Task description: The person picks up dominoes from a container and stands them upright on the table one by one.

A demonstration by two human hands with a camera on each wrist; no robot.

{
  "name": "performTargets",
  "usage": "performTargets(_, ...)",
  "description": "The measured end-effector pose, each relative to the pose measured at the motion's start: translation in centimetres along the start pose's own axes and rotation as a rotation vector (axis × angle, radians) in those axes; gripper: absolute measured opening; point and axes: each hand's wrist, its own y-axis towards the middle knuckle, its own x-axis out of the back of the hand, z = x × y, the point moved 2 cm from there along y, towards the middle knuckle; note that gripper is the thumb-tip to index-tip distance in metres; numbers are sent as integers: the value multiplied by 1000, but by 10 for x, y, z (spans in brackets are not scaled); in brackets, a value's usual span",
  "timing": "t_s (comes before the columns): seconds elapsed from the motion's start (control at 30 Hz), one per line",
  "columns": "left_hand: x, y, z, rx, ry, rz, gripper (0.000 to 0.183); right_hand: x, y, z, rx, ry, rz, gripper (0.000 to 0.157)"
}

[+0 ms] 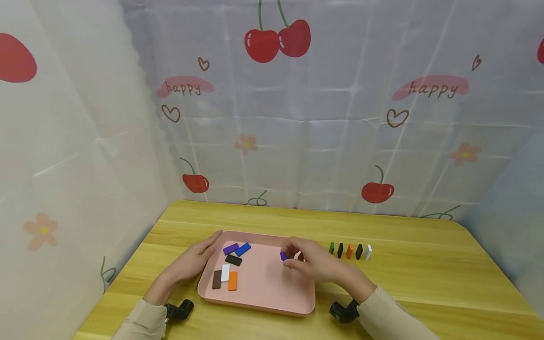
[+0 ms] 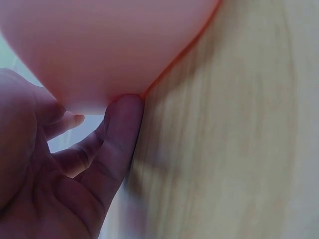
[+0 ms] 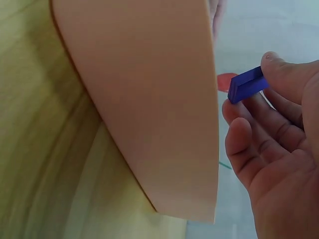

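My right hand (image 1: 310, 259) pinches a small blue-violet rectangular block (image 3: 246, 84) between thumb and fingers, over the right part of a pink tray (image 1: 272, 297). My left hand (image 1: 195, 257) lies along the tray's left side, its fingertips touching the outer wall near the far corner. Inside the tray, towards the left, lie a purple block (image 1: 231, 249), a blue block (image 1: 243, 249) and a black block (image 1: 233, 260). Nearer the front are a brown block (image 1: 216, 279), a white block (image 1: 225, 273) and an orange block (image 1: 232, 281), side by side.
Right of the tray, several blocks stand on edge in a spaced row on the wooden table (image 1: 425, 283), from a green block (image 1: 332, 248) to a white block (image 1: 369, 252). Black devices are worn at both wrists. A cherry-printed curtain (image 1: 297, 165) hangs behind the table.
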Motion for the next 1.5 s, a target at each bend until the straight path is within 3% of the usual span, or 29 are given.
performTargets(0.23,-1,0,0,0,-11,2,53,5,-16,0,3,31,-39,11)
performTargets(0.5,2,0,0,-2,17,-2,53,15,-39,-4,23,23,-144,11)
performTargets(0.93,1,0,1,-7,33,5,54,23,-74,-34,39,54,-274,13)
performTargets(1.07,1,1,1,-3,16,6,54,26,-86,-48,-5,91,-280,14)
performTargets(1.5,1,-1,-4,19,3,8,54,39,-130,-79,-278,144,-365,17)
